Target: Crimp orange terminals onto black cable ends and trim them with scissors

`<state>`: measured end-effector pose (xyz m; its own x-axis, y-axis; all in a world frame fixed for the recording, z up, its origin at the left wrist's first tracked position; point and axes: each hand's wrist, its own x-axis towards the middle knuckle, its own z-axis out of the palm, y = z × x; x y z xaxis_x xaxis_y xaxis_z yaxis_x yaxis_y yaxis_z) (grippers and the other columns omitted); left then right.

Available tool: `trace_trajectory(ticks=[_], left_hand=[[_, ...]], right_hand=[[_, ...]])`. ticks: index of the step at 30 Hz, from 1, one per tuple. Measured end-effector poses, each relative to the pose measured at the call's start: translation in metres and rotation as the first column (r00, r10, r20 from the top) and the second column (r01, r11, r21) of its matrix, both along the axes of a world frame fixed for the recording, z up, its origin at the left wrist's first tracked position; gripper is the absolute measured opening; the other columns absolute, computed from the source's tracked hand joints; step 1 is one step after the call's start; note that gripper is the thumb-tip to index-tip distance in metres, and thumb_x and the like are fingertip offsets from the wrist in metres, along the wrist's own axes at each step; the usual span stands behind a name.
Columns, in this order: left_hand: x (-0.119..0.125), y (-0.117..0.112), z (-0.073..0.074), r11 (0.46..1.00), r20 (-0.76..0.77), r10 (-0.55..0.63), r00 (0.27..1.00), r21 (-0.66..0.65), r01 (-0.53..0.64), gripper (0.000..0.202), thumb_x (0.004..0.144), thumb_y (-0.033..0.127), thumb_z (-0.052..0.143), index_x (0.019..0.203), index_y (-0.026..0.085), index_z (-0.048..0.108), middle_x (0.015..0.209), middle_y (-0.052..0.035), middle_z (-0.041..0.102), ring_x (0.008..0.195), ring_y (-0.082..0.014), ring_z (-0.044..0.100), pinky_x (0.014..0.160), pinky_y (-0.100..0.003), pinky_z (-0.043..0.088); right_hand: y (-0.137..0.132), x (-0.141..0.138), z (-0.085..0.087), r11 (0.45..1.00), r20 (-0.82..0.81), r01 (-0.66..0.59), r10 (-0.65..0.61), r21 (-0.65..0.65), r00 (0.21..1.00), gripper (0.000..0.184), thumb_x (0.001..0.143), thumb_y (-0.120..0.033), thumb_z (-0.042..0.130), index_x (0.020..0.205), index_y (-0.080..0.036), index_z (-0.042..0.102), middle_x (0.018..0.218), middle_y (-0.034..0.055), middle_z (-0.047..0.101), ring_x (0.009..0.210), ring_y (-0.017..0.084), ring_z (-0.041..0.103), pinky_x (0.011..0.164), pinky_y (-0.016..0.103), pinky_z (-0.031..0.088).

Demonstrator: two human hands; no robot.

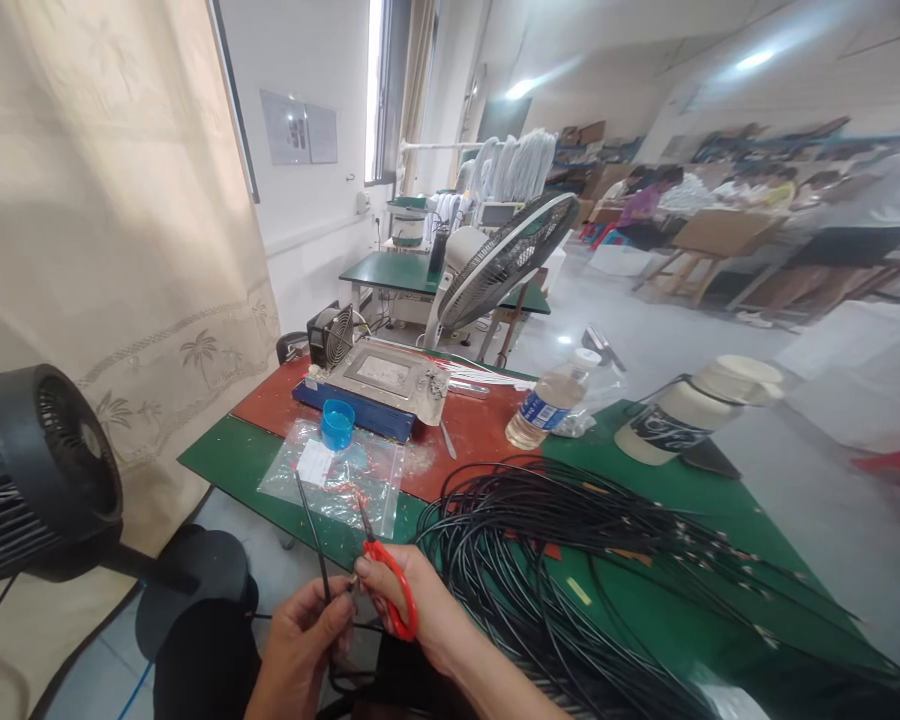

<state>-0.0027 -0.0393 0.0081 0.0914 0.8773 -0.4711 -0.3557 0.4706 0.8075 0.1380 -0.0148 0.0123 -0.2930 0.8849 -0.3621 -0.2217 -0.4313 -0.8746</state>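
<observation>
In the head view, our left hand (pixel 307 625) has its thumb and fingers pinched around a black cable (pixel 314 530), which stands in front of us, just off the near edge of the green table (pixel 225 460). The cable's free stretch rises from our grip with its long axis running forward and leaning a little left, so its tip points away from us toward the plastic bag (pixel 281 470).

Our right hand (pixel 420 600) is wrapped around red-handled scissors (pixel 381 555). Their long axis runs nearly alongside the cable's, blade tips forward and slightly left; we cannot tell whether the blades are parted. The fingers of both our hands meet low down, and what lies pinched between them is too small for us to make out.

Beyond our hands, the bag lies flat with reddish scraps scattered over it, and a blue cup (pixel 337 428) stands toward its far side. Behind that sits a device with a blue base (pixel 352 408). To our right, a bundle of black cables (pixel 495 560) sprawls across the table, with a bottle (pixel 540 405) beyond it.
</observation>
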Motion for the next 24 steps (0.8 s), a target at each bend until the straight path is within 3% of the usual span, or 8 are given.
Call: trace_trajectory(ticks=[3, 8, 13, 20, 24], left_hand=[[-0.001, -0.001, 0.000, 1.000, -0.020, 0.017, 1.000, 0.024, -0.017, 0.026, 0.058, 0.038, 0.077, 0.070, 0.016, 0.070, 0.050, 0.0021, 0.052, 0.048, -0.0072, 0.039, 0.048, -0.019, 0.030], [-0.001, -0.001, -0.002, 0.998, -0.044, 0.032, 0.999, 0.055, -0.030, 0.026, 0.061, 0.040, 0.074, 0.070, 0.016, 0.068, 0.046, 0.0035, 0.047, 0.047, -0.0069, 0.034, 0.047, -0.019, 0.026], [-0.001, -0.002, -0.001, 0.999, 0.030, -0.018, 0.999, 0.049, 0.017, 0.021, 0.066, 0.038, 0.071, 0.065, 0.017, 0.066, 0.049, 0.0030, 0.046, 0.047, -0.0072, 0.031, 0.045, -0.020, 0.026], [-0.001, -0.001, 0.003, 0.999, 0.166, -0.049, 0.985, 0.025, 0.046, 0.020, 0.068, 0.035, 0.069, 0.064, 0.016, 0.065, 0.058, 0.0011, 0.049, 0.049, -0.0068, 0.030, 0.048, -0.019, 0.030], [0.000, -0.001, 0.000, 0.997, 0.212, -0.080, 0.974, 0.038, 0.074, 0.022, 0.073, 0.035, 0.064, 0.064, 0.015, 0.065, 0.054, 0.0028, 0.045, 0.048, -0.0068, 0.027, 0.048, -0.020, 0.030]], right_hand=[[0.000, -0.005, -0.001, 0.999, 0.004, -0.025, 0.025, 0.026, 1.000, 0.048, 0.064, -0.061, 0.066, 0.060, -0.016, 0.051, 0.042, -0.0078, 0.040, 0.033, 0.004, 0.032, 0.033, 0.017, 0.024], [-0.002, -0.006, -0.003, 0.981, 0.133, -0.039, 0.013, 0.190, 0.991, 0.044, 0.061, -0.052, 0.074, 0.058, -0.013, 0.053, 0.046, -0.0065, 0.043, 0.039, 0.004, 0.036, 0.036, 0.016, 0.024], [-0.001, -0.007, 0.003, 0.997, -0.090, -0.034, 0.028, -0.063, 0.996, 0.049, 0.066, -0.062, 0.064, 0.059, -0.015, 0.051, 0.040, -0.0073, 0.041, 0.030, 0.004, 0.031, 0.030, 0.017, 0.021], [-0.004, -0.012, -0.003, 0.990, -0.150, -0.065, 0.046, -0.126, 0.988, 0.049, 0.061, -0.061, 0.068, 0.060, -0.015, 0.051, 0.040, -0.0077, 0.043, 0.028, 0.004, 0.034, 0.028, 0.016, 0.021], [-0.007, -0.014, -0.007, 0.979, -0.164, -0.050, 0.018, -0.197, 0.986, 0.050, 0.059, -0.061, 0.069, 0.061, -0.015, 0.051, 0.040, -0.0073, 0.044, 0.028, 0.004, 0.034, 0.028, 0.016, 0.021]])
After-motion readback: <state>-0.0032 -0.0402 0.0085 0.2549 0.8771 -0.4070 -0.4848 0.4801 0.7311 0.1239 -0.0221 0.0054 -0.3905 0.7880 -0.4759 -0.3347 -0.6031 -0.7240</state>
